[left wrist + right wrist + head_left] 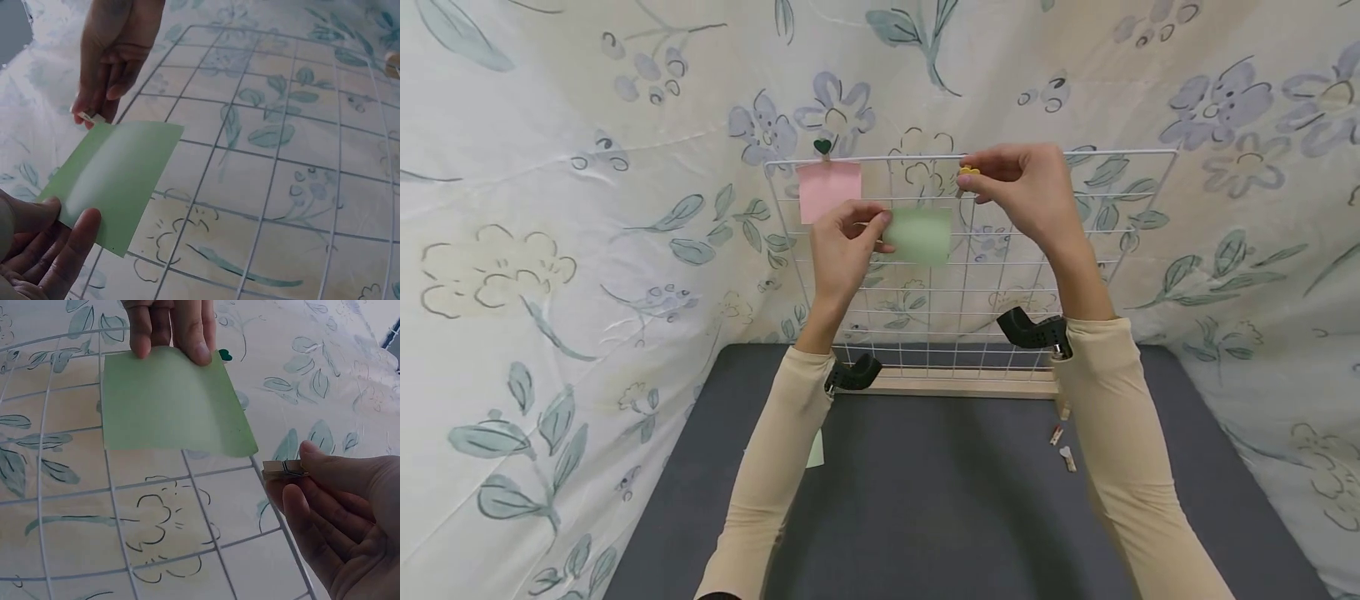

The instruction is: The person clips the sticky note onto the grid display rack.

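Observation:
My left hand [841,254] pinches a light green paper note [920,237] by its left edge, in front of a white wire grid [1112,153]. Between thumb and fingers, my right hand [1033,187] holds a small wooden clothespin [282,468] with a yellow ornament [968,170]. In the right wrist view, the clothespin's tip is close to a lower corner of the note, apart from it. A pink note [829,187] hangs at the grid's upper left under a clip with a dark green heart [823,147]. My left fingers partly overlap its lower edge.
The grid stands in a pale wooden base [955,388] on a dark grey table [925,500]. Two small clothespins, one reddish [1056,435] and one with a white ornament [1068,458], lie at right. Light green paper [816,450] shows beside my left sleeve. Floral cloth [587,333] surrounds the table.

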{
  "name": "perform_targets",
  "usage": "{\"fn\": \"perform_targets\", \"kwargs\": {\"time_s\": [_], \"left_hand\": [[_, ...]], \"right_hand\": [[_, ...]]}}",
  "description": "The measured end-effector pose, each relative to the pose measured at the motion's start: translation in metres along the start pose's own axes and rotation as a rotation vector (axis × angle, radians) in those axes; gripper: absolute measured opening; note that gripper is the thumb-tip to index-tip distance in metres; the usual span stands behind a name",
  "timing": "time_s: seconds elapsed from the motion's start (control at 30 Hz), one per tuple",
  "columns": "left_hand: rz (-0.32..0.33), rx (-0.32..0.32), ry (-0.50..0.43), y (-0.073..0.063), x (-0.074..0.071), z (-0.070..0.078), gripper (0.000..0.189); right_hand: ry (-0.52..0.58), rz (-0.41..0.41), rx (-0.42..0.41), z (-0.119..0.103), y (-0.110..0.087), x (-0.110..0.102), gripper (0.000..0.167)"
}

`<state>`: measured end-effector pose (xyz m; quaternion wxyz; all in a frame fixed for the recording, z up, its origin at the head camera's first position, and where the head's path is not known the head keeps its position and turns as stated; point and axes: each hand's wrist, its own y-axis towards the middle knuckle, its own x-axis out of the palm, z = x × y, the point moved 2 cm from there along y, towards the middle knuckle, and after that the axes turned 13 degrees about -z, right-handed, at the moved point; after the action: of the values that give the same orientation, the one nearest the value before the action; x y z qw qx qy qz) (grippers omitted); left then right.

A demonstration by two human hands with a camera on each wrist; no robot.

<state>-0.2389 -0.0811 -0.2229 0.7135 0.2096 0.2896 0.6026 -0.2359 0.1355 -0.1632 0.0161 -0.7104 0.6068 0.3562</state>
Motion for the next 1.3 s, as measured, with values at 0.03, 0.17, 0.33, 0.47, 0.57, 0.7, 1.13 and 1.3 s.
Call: {"fn": "perform_targets", "kwargs": {"time_s": [0.03,0.17,0.33,0.47,0.57,0.7,1.13,1.3], "left_hand": [[0.007,0.004,-0.006,0.003,0.000,0.001,0.012],[0.044,0.002,-0.033,0.011,-0.003,0.003,0.011],[0.092,-0.029,-0.053,0.019,-0.006,0.000,0.011],[0.119,-0.046,-0.075,0.023,-0.007,0.000,0.010],[0.138,-0.046,-0.093,0.026,-0.007,0.002,0.010],[0.149,-0.052,-0.090,0.028,-0.007,0.005,0.012],[0.168,-0.114,-0.068,0.030,-0.005,0.007,0.013],[0.174,-0.108,-0.069,0.030,-0.003,0.009,0.015]], "right_hand": [[-0.007,-0.002,0.002,-0.003,0.002,0.000,0.029],[-0.033,-0.020,0.011,-0.012,0.011,0.001,0.030],[-0.083,-0.037,-0.011,-0.024,0.022,0.004,0.029],[-0.091,-0.038,-0.029,-0.033,0.029,0.007,0.027],[-0.092,-0.049,-0.036,-0.036,0.035,0.011,0.026],[-0.105,-0.072,-0.026,-0.039,0.040,0.015,0.026],[-0.066,-0.114,0.041,-0.042,0.045,0.019,0.026],[-0.071,-0.125,0.043,-0.042,0.046,0.019,0.025]]}}
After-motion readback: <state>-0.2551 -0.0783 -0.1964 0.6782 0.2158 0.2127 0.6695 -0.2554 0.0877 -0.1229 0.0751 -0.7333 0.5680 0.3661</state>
